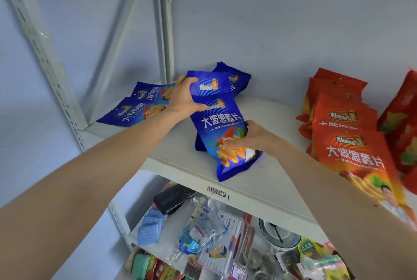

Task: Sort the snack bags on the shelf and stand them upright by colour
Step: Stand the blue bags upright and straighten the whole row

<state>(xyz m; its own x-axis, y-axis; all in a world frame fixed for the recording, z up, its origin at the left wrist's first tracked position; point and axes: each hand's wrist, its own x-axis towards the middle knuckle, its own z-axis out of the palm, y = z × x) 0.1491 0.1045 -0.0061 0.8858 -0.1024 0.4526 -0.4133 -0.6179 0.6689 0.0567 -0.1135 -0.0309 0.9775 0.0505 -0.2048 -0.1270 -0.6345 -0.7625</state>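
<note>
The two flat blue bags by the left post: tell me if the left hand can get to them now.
Probably yes, once freed: the left hand grips the stacked blue bags, right beside the flat blue bags, with nothing between.

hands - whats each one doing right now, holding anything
Left hand: grips the top of the blue snack bags.
Right hand: grips the lower part of the same blue bags, thumb on the front.

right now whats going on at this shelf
A person is sorting snack bags on the shelf. The left hand grips the top of a small stack of blue bags, and the right hand holds its lower part. Two more blue bags lie flat at the left and one stands behind. The red bags are grouped at the right.
</note>
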